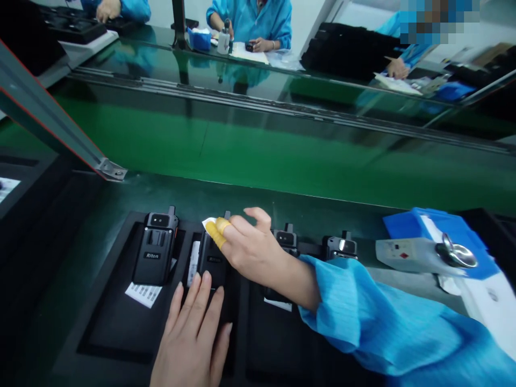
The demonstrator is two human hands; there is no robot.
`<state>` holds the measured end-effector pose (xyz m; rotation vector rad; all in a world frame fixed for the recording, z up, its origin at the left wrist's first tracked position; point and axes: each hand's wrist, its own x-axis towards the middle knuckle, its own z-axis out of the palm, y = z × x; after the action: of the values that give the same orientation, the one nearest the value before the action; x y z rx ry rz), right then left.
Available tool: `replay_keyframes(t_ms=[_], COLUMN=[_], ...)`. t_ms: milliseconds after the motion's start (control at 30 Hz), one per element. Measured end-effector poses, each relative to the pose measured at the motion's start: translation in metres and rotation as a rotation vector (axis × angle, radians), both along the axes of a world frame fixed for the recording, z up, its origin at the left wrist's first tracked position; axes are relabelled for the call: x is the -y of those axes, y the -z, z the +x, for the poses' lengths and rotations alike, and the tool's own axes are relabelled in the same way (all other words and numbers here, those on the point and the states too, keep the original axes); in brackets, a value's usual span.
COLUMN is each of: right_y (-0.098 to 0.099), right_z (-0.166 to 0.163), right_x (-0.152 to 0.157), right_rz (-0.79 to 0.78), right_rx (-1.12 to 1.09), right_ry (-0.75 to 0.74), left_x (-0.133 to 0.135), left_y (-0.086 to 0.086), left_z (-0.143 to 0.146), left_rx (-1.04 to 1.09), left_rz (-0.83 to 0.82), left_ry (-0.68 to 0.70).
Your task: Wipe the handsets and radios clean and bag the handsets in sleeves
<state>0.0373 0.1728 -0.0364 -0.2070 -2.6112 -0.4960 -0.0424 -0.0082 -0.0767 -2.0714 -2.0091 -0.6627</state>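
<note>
Several black handheld radios lie side by side in a black foam tray (113, 322). My right hand (250, 247) wears a yellow finger cot and pinches a small white cloth (209, 223) against the top of the second radio (213, 263). My left hand (193, 333) lies flat with its fingers stretched out, the fingertips resting on that radio's lower end. The first radio (155, 247), marked Riton, lies to the left with a white barcode label (143, 294) under it. Two more radios (341, 247) show to the right, behind my blue sleeve.
A green conveyor belt (258, 150) runs beyond the tray. At right stand a blue box (439, 226) and a white dispenser bottle with a metal top (455, 252). Across the belt, people in blue coats work at a bench. A metal strut (52, 129) slants at left.
</note>
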Motion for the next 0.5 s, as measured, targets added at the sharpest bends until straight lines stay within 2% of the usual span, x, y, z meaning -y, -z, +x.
replay_keyframes(t_ms=[267,400,500], right_y=[0.000,-0.007,-0.011], right_z=[0.020,0.026,0.015], right_x=[-0.007,-0.012,-0.011], right_rz=[0.057,0.075,0.085], right_rx=[0.043,0.052,0.023], right_ry=[-0.039,0.077,0.127], left_x=[0.002,0.002,0.001], left_y=[0.000,0.000,0.000], left_z=[0.001,0.000,0.000], left_rx=[0.001,-0.030,-0.048], left_rz=[0.013,0.020,0.041], left_ry=[-0.024,-0.036,-0.047])
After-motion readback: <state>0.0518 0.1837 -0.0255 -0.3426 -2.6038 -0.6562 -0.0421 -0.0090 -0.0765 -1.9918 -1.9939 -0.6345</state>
